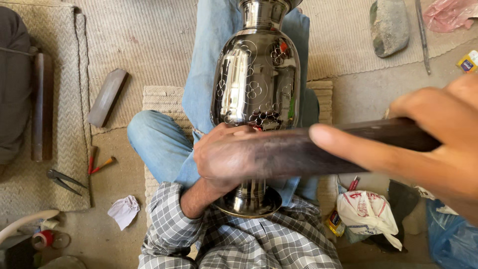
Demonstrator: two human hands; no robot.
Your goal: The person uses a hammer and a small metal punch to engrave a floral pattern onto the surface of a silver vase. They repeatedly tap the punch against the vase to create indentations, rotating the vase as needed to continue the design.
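Right hand: nearest to my view, my right hand (438, 144) fills the right side, fingers wrapped tight around a dark wooden bar (348, 144), index finger stretched along it toward the left.
Dark wooden bar: it runs roughly level from that fist across to the vase, and its far end is smeared with motion blur, so I cannot tell exactly where it meets the metal.
Left hand: my left hand (224, 154) is pressed against the lower body of the metal vase (256, 74), fingers curled together; whether a small tool sits inside them I cannot tell, since the blurred bar covers them.
Metal vase: it lies across my lap, its round foot close to my checked shirt (239, 239) and its neck pointing away, over the jeans (164, 139). The polished surface carries engraved flower circles and a band of small marks just beside my left hand.
Floor, left: a crumpled white cloth (124, 210), metal dividers (64, 180), two orange-handled tools (97, 162) and a flat wooden block (107, 97) lie on or near the woven mat (149, 45).
Floor, right: a white plastic bag (368, 211) and a blue bag (450, 239) sit near my right forearm.
Far edge: a grey stone (389, 25) and a thin metal rod (423, 35) rest well apart from the vase.
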